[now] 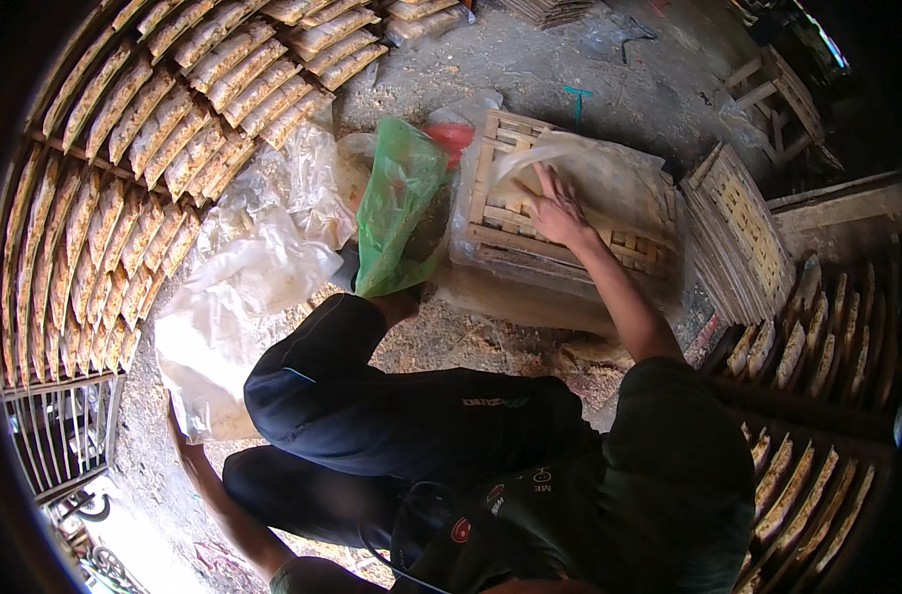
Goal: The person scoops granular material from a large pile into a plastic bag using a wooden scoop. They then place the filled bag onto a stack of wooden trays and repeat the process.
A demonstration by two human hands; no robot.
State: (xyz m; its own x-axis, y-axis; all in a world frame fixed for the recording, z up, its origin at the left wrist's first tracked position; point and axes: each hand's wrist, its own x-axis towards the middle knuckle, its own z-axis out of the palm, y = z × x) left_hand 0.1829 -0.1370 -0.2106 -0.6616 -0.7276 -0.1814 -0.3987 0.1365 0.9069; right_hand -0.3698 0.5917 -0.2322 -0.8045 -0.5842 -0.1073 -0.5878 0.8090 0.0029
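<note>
My right hand [558, 211] is over a square woven bamboo tray [488, 174], its fingers apart and touching or close to the curled edge of a thin clear plastic sheet [614, 171]. The sheet covers part of the tray's lattice, and more plastic shows beneath the tray. At the far left, my left hand [178, 423] is beside the lower edge of a heap of crumpled clear plastic sheets [250, 275]; its fingers are mostly hidden there. A green plastic bag [402, 200] lies between the heap and the tray, with a red plastic piece [451, 139] behind it.
Racks of filled trays [191, 111] rise at the left, and more trays [807, 482] stand at the right. Several woven bamboo trays [740, 230] lean together right of the work. A wooden stool [781, 104] stands at the upper right. Crumbs litter the concrete floor [495, 334].
</note>
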